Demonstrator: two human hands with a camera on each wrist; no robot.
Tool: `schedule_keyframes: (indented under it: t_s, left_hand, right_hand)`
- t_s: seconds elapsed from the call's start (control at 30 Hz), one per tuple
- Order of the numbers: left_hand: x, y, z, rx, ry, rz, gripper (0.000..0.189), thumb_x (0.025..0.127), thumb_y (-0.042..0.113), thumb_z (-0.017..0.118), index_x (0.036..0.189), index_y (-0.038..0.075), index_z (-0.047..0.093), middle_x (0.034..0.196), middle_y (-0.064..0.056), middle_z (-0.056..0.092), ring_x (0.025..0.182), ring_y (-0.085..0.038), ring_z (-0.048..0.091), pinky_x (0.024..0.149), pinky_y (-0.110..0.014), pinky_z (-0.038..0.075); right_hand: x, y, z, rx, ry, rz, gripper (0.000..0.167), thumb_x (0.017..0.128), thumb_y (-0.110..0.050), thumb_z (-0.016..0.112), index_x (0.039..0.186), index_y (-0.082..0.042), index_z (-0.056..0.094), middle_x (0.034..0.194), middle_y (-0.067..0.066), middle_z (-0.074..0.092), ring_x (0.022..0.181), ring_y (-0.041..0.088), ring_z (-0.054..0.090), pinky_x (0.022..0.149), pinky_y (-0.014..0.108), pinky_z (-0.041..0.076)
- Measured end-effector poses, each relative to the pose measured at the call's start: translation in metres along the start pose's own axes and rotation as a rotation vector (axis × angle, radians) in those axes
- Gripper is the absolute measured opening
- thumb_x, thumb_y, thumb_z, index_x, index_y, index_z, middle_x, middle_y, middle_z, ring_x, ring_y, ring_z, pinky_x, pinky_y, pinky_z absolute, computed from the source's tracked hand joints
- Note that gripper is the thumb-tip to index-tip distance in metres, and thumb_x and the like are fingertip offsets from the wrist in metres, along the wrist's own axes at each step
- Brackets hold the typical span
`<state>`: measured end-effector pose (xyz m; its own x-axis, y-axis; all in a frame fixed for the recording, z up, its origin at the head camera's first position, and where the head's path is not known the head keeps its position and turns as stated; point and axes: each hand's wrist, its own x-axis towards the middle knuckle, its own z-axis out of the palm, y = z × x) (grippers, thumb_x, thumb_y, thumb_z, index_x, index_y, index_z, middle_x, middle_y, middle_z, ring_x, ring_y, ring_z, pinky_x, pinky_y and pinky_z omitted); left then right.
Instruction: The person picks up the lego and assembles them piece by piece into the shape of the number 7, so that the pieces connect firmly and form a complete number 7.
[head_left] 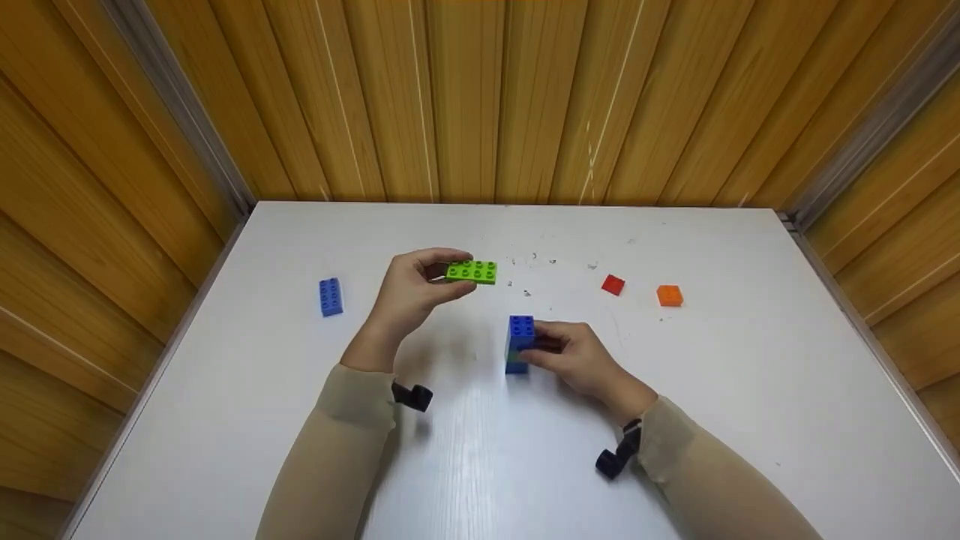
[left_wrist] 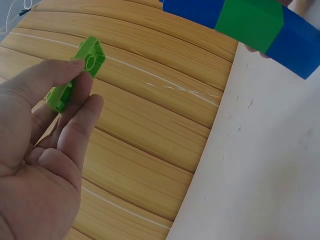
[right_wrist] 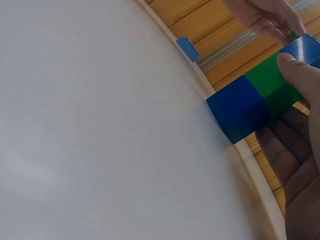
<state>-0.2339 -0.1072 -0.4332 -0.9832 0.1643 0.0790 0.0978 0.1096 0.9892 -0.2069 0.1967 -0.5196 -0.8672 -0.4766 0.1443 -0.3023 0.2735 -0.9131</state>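
My left hand (head_left: 412, 289) pinches a light green building brick (head_left: 472, 271) between thumb and fingers, held above the table with its studs up in the head view. The left wrist view shows the brick's hollow underside (left_wrist: 91, 61). To the right and nearer me, my right hand (head_left: 577, 356) grips an upright stack of bricks (head_left: 520, 345). In the right wrist view the stack reads blue, green, blue, and its bottom blue brick (right_wrist: 237, 110) is at or close to the tabletop; I cannot tell if it touches. The green brick and the stack are apart.
On the white table (head_left: 225, 420), a blue brick (head_left: 330, 296) lies at the left. A small red brick (head_left: 613, 285) and an orange brick (head_left: 670, 295) lie at the right. Wood-patterned walls (head_left: 465, 105) rise behind the table and at both sides.
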Motion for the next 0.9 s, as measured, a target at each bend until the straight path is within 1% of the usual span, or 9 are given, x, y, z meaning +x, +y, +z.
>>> schedule_keyframes:
  t_s: [0.13,0.3,0.43,0.53,0.6,0.8,0.9]
  left_hand:
    - [-0.002,0.002,0.002,-0.025,-0.050,0.031,0.041,0.090,-0.002,0.093,0.127,0.007,0.081,0.132,-0.013,0.078,0.121,-0.025,0.081,0.099,-0.031,0.069]
    - [-0.006,0.006,0.006,-0.054,-0.158,0.083,0.040,0.088,-0.005,0.093,0.125,0.002,0.077,0.129,-0.013,0.077,0.114,-0.024,0.080,0.097,-0.031,0.069]
    - [-0.008,0.008,0.010,-0.037,-0.226,0.151,0.040,0.088,-0.001,0.094,0.125,0.004,0.080,0.129,-0.010,0.075,0.116,-0.023,0.077,0.098,-0.032,0.069]
    - [-0.009,0.009,0.013,-0.009,-0.248,0.202,0.038,0.087,0.002,0.095,0.124,0.007,0.084,0.127,-0.009,0.074,0.116,-0.022,0.074,0.100,-0.035,0.069]
    - [-0.009,0.009,0.014,0.001,-0.257,0.219,0.038,0.087,0.002,0.096,0.123,0.007,0.086,0.126,-0.009,0.074,0.115,-0.022,0.074,0.101,-0.039,0.069]
    - [-0.010,0.007,0.020,-0.011,-0.274,0.209,0.040,0.084,0.002,0.099,0.122,0.005,0.086,0.124,-0.008,0.073,0.117,-0.022,0.072,0.106,-0.044,0.068]
    - [-0.010,0.005,0.023,-0.008,-0.279,0.210,0.037,0.085,0.003,0.099,0.120,0.005,0.087,0.124,-0.008,0.073,0.120,-0.022,0.070,0.108,-0.044,0.067]
  right_hand:
    - [0.000,0.000,0.001,0.007,-0.004,-0.004,0.050,0.099,-0.013,0.088,0.146,-0.004,0.075,0.131,0.015,0.084,0.113,0.006,0.079,0.101,0.019,0.063]
    - [0.000,0.000,0.000,-0.008,-0.008,-0.004,0.050,0.101,-0.014,0.087,0.148,-0.004,0.074,0.133,0.015,0.083,0.114,0.008,0.079,0.102,0.019,0.062]
    - [0.000,0.000,-0.001,-0.015,-0.010,-0.004,0.047,0.102,-0.014,0.086,0.147,-0.005,0.075,0.132,0.015,0.083,0.114,0.009,0.079,0.102,0.019,0.062]
    - [0.000,0.000,-0.001,-0.008,-0.017,0.001,0.047,0.102,-0.013,0.086,0.147,-0.005,0.075,0.132,0.015,0.083,0.115,0.011,0.079,0.103,0.020,0.063]
    - [0.000,0.000,-0.002,-0.002,-0.022,0.003,0.048,0.102,-0.014,0.085,0.148,-0.004,0.074,0.133,0.016,0.083,0.116,0.010,0.079,0.103,0.020,0.062]
    - [0.000,0.001,-0.002,0.003,-0.028,0.004,0.049,0.103,-0.014,0.084,0.149,-0.004,0.073,0.135,0.016,0.082,0.118,0.011,0.079,0.104,0.021,0.063]
    - [0.000,0.001,-0.001,0.003,-0.022,-0.003,0.049,0.102,-0.014,0.085,0.148,-0.004,0.073,0.135,0.016,0.083,0.117,0.009,0.080,0.103,0.021,0.063]
